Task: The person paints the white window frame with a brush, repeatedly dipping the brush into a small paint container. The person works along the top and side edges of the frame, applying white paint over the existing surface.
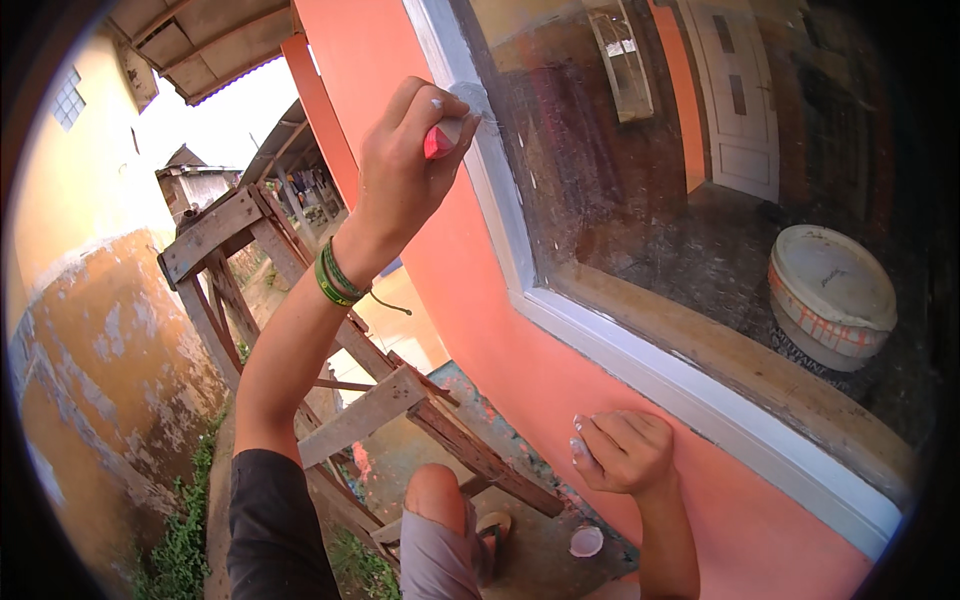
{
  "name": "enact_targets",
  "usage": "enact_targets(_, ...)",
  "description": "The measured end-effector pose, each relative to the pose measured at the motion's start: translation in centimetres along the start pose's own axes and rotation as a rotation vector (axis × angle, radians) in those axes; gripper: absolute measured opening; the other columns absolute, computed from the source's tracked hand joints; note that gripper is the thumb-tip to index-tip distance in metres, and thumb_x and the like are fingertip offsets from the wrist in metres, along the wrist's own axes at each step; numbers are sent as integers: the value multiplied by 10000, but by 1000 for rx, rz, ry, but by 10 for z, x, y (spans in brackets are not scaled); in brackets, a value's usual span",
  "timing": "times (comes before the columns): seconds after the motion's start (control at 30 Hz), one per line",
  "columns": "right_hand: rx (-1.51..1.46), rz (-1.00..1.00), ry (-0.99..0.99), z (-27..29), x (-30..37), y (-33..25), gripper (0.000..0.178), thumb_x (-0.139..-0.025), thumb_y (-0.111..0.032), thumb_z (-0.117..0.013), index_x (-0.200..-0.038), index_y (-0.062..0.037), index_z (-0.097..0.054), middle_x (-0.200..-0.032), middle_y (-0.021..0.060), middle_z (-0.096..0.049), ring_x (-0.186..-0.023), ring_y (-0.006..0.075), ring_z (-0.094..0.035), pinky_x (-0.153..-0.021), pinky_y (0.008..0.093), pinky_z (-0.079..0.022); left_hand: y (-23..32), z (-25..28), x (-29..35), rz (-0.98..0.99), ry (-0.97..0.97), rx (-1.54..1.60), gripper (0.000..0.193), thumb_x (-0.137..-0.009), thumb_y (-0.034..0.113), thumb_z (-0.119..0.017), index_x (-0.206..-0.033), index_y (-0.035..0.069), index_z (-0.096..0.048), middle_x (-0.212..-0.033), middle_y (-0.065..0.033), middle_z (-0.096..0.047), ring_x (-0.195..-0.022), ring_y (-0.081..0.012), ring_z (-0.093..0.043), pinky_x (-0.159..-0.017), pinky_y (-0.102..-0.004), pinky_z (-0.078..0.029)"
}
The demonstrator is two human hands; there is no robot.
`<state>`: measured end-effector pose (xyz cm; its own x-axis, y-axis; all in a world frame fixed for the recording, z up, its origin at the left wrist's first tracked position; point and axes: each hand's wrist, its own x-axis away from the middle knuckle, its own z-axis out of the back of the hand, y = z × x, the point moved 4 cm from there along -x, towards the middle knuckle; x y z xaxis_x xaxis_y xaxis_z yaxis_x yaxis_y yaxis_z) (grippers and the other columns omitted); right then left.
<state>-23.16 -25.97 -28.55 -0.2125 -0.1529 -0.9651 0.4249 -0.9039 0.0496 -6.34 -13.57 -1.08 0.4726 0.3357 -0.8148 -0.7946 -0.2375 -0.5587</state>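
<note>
My left hand (410,150) is raised against the upright of the pale grey window frame (510,240). Its fingers are closed round a small red-ended tool (437,142); the tool's working end is hidden by the fingers. A wet-looking grey smear (468,98) lies on the frame at the fingertips, and a pale spot marks one finger. Lower right, my right hand (625,450) is curled into a loose fist by the pink wall (540,375), just under the frame's bottom rail. White smears coat its fingertips, and nothing shows in its fingers.
Beyond the window glass (620,210) stands a lidded white bucket (832,297). A rough wooden trestle (350,425) stands to the left of the wall. A small white lid or dish (586,541) lies on the floor near my foot. A peeling yellow wall (110,330) rises far left.
</note>
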Motion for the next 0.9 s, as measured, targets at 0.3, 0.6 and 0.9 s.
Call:
enact_targets(0.3,21,0,-15,1,3,1,109,-819,-134,-694,-837,-32,-729,-730,49,-656,-561,197,-616,-506,311,-500,17,3,15,-6,14,-18,221,-791,-21,-821,-913,11,-639,-922,-115,-673,-801,-259,-703,-669,-348,-555)
enact_targets(0.6,1,-5,-7,0,1,0,108,-820,-128,-693,-837,-28,-729,-732,52,-657,-563,202,-620,-513,316,-508,53,2,69,81,-254,135,260,-758,-49,-822,-899,4,-611,-922,-118,-654,-795,-273,-697,-657,-355,-556)
enact_targets(0.9,0,-10,-20,0,4,-2,107,-819,-129,-684,-825,-29,-722,-731,53,-657,-566,201,-623,-515,314,-507,14,-1,16,73,-95,99,213,-799,-37,-812,-898,-20,-624,-886,-110,-642,-766,-234,-695,-647,-326,-562)
